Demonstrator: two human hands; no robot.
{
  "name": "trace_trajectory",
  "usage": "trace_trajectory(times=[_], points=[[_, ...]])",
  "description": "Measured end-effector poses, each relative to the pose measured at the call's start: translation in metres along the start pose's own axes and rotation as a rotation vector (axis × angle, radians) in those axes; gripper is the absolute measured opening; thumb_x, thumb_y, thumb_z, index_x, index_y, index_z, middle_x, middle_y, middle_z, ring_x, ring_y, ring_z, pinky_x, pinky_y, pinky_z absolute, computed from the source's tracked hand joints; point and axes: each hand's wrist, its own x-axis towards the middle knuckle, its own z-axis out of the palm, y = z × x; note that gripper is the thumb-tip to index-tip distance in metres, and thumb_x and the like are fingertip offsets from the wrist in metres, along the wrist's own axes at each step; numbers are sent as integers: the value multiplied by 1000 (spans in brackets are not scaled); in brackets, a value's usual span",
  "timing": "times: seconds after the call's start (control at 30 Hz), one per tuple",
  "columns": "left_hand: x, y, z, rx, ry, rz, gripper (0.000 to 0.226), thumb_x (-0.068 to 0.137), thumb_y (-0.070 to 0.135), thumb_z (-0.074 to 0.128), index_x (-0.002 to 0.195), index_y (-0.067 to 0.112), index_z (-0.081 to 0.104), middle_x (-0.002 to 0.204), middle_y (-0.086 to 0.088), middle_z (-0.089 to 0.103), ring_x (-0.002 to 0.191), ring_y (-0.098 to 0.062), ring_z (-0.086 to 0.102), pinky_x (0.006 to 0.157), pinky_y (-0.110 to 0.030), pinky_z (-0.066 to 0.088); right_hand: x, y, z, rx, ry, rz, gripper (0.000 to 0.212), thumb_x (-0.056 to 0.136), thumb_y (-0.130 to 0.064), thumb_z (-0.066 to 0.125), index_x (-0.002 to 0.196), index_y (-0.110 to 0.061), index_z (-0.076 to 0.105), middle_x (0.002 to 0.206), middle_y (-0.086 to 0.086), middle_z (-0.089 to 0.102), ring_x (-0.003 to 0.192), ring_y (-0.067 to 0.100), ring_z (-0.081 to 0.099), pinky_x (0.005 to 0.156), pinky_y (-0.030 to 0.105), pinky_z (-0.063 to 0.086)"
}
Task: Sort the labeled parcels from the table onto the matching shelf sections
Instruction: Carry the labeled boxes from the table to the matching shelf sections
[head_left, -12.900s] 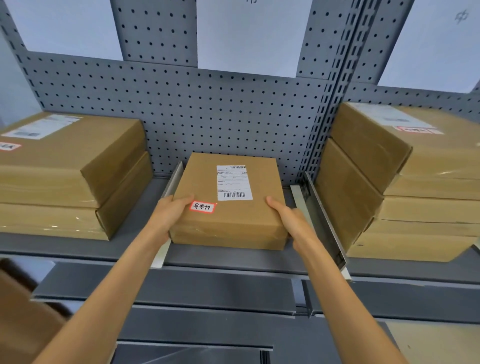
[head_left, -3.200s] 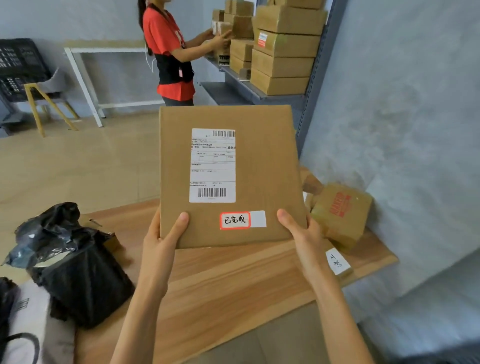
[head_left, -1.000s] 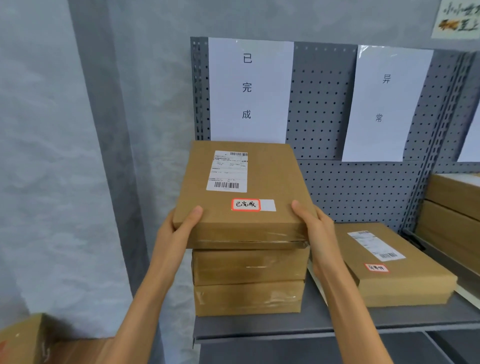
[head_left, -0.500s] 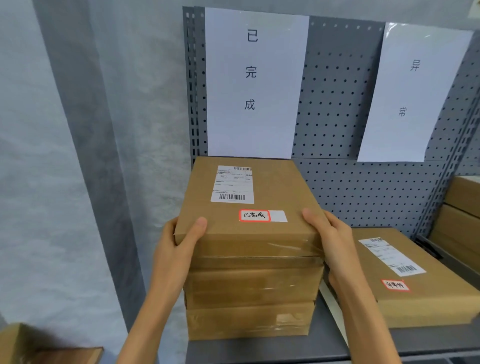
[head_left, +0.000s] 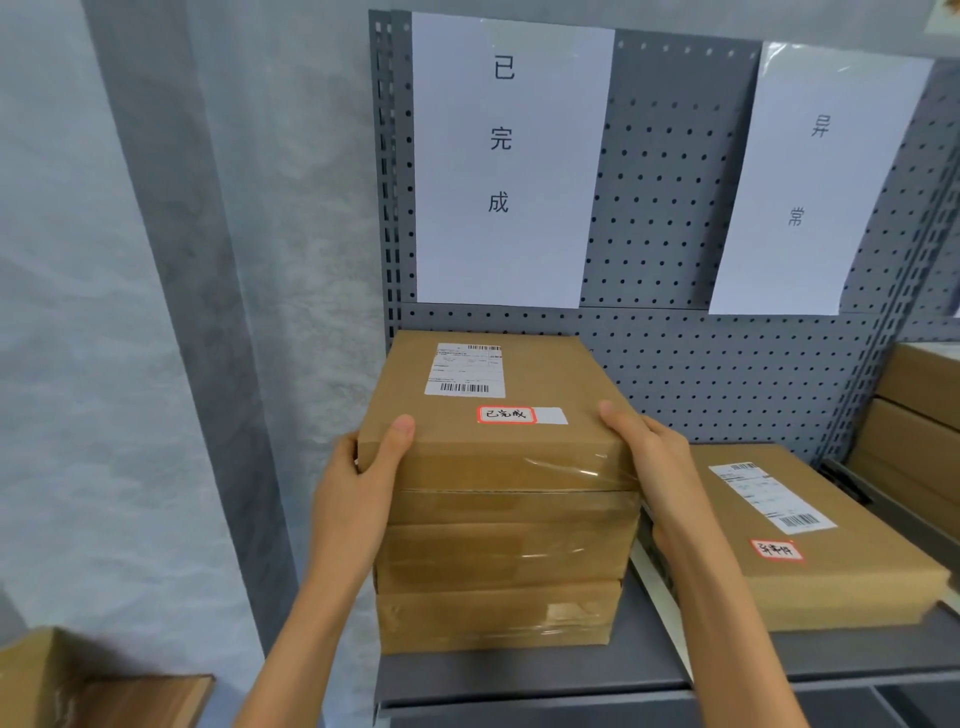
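A flat brown parcel (head_left: 540, 384) with a shipping label and a red-edged sticker lies on top of a stack of parcels (head_left: 498, 577) in the leftmost section of the grey shelf (head_left: 519, 675). My left hand (head_left: 358, 478) grips its near left corner, thumb on top. My right hand (head_left: 649, 457) holds its near right corner, thumb on top. Above the stack a white paper sign (head_left: 509, 156) with three characters hangs on the pegboard.
In the section to the right a single parcel (head_left: 810, 545) with a red-edged sticker lies under a second paper sign (head_left: 815, 182). More stacked parcels (head_left: 919, 431) stand at the far right. A cardboard box (head_left: 88, 686) sits at the lower left. A grey wall lies to the left.
The parcel in my hands has come down onto the stack and slid back toward the pegboard. Both hands keep their hold on its near corners.
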Motion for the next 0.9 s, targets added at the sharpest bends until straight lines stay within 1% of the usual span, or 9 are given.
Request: trace_trajectory(times=[0.1, 0.2, 0.27, 0.37, 0.43, 0.5, 0.57, 0.83, 0.9], points=[[-4, 2, -1, 19, -10, -6, 56, 77, 69, 48, 118, 29, 46, 105, 11, 54, 96, -11, 54, 83, -30, 41, 0, 1, -1, -6, -1, 22, 42, 82, -56, 65, 105, -21, 70, 98, 0, 74, 96, 20, 68, 87, 39, 53], [-8, 3, -3, 38, -28, -4, 75, 66, 76, 44, 123, 28, 47, 107, 10, 54, 99, -14, 53, 86, -32, 41, -7, -3, -1, 22, -48, 41, 51, 82, -63, 60, 114, -23, 67, 104, -4, 72, 97, 14, 67, 75, 29, 51], [-10, 3, -6, 20, -59, -1, 77, 70, 72, 47, 129, 24, 48, 107, 10, 55, 99, -13, 54, 85, -30, 42, -12, -5, -2, 49, -84, 45, 49, 85, -64, 57, 113, -24, 66, 105, -6, 73, 97, 11, 67, 70, 25, 49], [-17, -1, -16, 13, -176, 15, 82, 70, 70, 51, 138, 24, 44, 122, 6, 58, 110, -15, 56, 89, -30, 45, -21, -9, -2, 32, -54, 4, 77, 76, -76, 56, 131, -23, 58, 126, -4, 65, 114, 14, 61, 94, 36, 50], [-24, -4, -26, 59, -218, 31, 98, 65, 79, 54, 145, 27, 36, 139, 6, 50, 125, -17, 51, 101, -36, 44, -33, -12, -4, -17, 23, -67, 95, 73, -79, 55, 146, -20, 42, 146, -2, 48, 133, 19, 46, 111, 42, 36], [-33, -6, -35, 97, -201, 38, 103, 68, 81, 55, 151, 29, 24, 153, 5, 35, 137, -19, 38, 111, -43, 35, -51, -17, -6, -74, 93, -171, 81, 88, -62, 54, 151, -17, 31, 154, 0, 35, 141, 18, 35, 115, 38, 29], [-41, -5, -42, 127, -144, 68, 88, 82, 65, 55, 153, 25, 20, 157, 4, 26, 142, -19, 30, 114, -41, 29, -65, -18, -9, -119, 142, -253, 72, 92, -50, 57, 151, -17, 31, 155, 0, 33, 141, 16, 33, 112, 33, 27], [-88, 0, -76, 267, -3, 249, 62, 92, 43, 58, 146, 23, 37, 150, 2, 39, 138, -18, 37, 111, -36, 32, -131, -23, 3, -555, 127, -621, 63, 94, -38, 58, 149, -20, 35, 152, -5, 37, 140, 12, 30, 109, 26, 26], [-106, 1, -85, 358, 22, 310, 60, 93, 39, 58, 147, 20, 38, 150, 1, 40, 138, -18, 37, 111, -34, 32, -146, -21, 11, -687, 83, -709, 61, 95, -37, 56, 149, -18, 34, 154, -3, 34, 142, 12, 27, 112, 31, 27]])
